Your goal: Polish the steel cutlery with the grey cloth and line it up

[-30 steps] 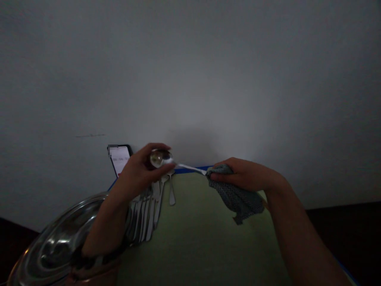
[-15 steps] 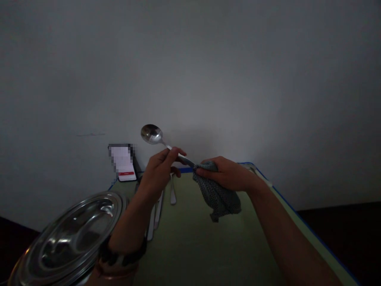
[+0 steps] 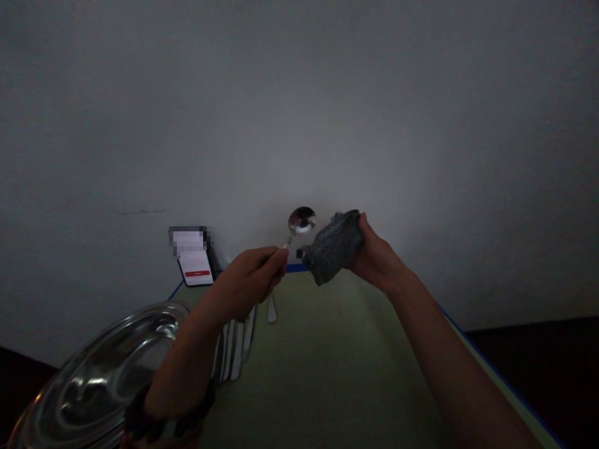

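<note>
My left hand is closed around the handle of a metal spoon, whose bowl points up and away, raised above the table. My right hand grips a bunched grey dotted cloth, held just right of the spoon's bowl and close to its neck. Whether the cloth touches the spoon I cannot tell. Both hands hover over the far end of a pale green mat.
Several spoons lie side by side on the mat below my left wrist. A shiny steel plate sits at the near left. A phone leans against the white wall. The mat has a blue edge on the right.
The spoon's bowl has swung from upper left to the right. My right hand has lifted the cloth off the handle and bunched it up beside the bowl.
</note>
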Available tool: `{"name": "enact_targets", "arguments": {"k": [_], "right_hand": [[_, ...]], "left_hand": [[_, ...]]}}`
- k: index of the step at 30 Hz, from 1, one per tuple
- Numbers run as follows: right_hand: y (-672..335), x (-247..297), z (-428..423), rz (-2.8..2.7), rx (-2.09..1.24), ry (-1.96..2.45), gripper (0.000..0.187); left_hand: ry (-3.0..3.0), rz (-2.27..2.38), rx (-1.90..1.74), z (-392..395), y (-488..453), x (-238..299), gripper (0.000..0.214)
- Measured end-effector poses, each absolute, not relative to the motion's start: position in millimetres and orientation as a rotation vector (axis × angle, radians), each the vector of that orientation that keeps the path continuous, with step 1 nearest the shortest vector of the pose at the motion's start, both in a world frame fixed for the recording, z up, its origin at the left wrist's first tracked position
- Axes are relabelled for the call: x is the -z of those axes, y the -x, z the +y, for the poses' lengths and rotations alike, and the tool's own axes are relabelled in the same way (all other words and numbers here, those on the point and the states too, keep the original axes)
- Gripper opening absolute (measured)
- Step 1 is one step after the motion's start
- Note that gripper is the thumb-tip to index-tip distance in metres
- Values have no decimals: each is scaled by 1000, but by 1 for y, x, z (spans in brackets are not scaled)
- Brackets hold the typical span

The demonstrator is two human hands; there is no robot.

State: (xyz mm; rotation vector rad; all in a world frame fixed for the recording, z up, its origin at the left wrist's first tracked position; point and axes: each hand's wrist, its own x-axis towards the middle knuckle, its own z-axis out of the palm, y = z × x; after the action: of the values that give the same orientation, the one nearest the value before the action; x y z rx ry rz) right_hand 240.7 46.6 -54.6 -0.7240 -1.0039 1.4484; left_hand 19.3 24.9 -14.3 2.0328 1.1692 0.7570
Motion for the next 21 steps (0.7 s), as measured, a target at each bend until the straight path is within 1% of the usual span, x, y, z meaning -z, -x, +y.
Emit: {"name": "enact_targets", "arguments": {"k": [2, 5, 7, 11, 15, 21], "right_hand": [[-239, 57, 50, -898, -1605, 651, 41], [-231, 65, 56, -786, -1703, 659, 26], [-222, 72, 60, -716, -1702, 674, 19], [-206, 86, 67, -584, -1622, 710, 11], [-200, 89, 68, -534, -1566, 748, 14], [-196, 89, 66, -532, -1650, 692, 22]], "left_hand": [[-2101, 1200, -736, 25, -21, 14, 36], [-2187, 1246, -715, 27, -19, 14, 36], [-2237, 1267, -706, 29, -17, 16, 37], [-2302, 1291, -665, 33, -11, 19, 39], [-2347, 1311, -648, 35, -6, 19, 38], [-2376, 1330, -590, 32, -3, 15, 38]]}}
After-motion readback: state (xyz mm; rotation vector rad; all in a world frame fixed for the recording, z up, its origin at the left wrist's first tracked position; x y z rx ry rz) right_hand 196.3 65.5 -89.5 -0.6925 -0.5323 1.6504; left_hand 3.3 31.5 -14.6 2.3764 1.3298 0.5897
